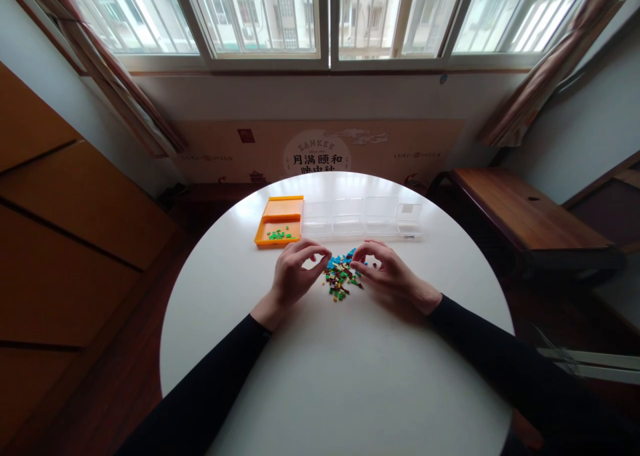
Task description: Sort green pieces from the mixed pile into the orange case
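A small heap of toy building bricks (341, 283), mixed blue, green, brown and pale yellow, lies on the white round table (320, 363). At its left edge is my left hand (294, 271), thumb and forefinger pinched together. My right hand (389, 271) curls in from the other side, its thumb and fingertips closed over the blue bricks. Whatever either pinch holds is too small to make out. Behind my left hand, an orange box (257, 239) stands with its lid folded back. Several loose green bricks (279, 234) lie inside it.
A row of clear plastic boxes (350, 228), lids raised, extends right from the orange box. Past the table's far edge are a printed cardboard panel (210, 156) and barred windows. A wooden bench (530, 209) stands to the right, wooden cabinets (60, 243) to the left.
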`<action>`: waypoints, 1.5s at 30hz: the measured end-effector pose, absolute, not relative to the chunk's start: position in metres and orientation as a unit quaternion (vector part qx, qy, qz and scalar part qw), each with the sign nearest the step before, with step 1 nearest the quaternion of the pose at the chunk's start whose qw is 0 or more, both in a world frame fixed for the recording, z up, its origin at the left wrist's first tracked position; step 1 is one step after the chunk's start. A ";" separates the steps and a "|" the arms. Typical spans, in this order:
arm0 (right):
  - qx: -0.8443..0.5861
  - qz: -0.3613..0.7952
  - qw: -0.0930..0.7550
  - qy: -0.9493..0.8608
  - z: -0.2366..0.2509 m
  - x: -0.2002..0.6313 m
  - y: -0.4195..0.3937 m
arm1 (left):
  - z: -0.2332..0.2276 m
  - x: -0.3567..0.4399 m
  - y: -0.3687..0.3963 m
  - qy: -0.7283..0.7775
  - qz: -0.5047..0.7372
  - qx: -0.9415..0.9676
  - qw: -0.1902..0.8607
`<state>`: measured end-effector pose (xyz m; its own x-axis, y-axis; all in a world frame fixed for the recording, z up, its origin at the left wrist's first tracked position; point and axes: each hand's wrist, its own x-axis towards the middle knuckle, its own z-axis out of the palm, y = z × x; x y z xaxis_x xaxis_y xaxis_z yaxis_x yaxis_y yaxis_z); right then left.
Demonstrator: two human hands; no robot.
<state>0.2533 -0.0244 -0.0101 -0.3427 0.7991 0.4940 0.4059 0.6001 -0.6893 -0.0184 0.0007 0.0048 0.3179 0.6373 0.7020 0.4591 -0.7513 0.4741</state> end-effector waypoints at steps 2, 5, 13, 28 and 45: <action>-0.383 0.222 0.423 -0.791 -0.010 0.253 -0.024 | 0.006 -0.025 0.008 0.371 0.478 0.793 0.070; -0.387 0.214 0.417 -0.794 -0.009 0.253 -0.024 | 0.007 -0.045 0.025 0.443 0.483 0.755 0.035; -0.378 0.241 0.408 -0.795 0.000 0.252 -0.027 | 0.004 -0.101 0.055 0.577 0.398 0.709 -0.079; -0.405 0.203 0.425 -0.783 -0.012 0.256 -0.018 | 0.006 -0.074 0.036 0.435 0.422 0.796 -0.016; -0.283 0.160 0.336 -0.884 0.009 0.254 -0.031 | 0.002 -0.051 0.012 0.244 0.320 0.900 0.167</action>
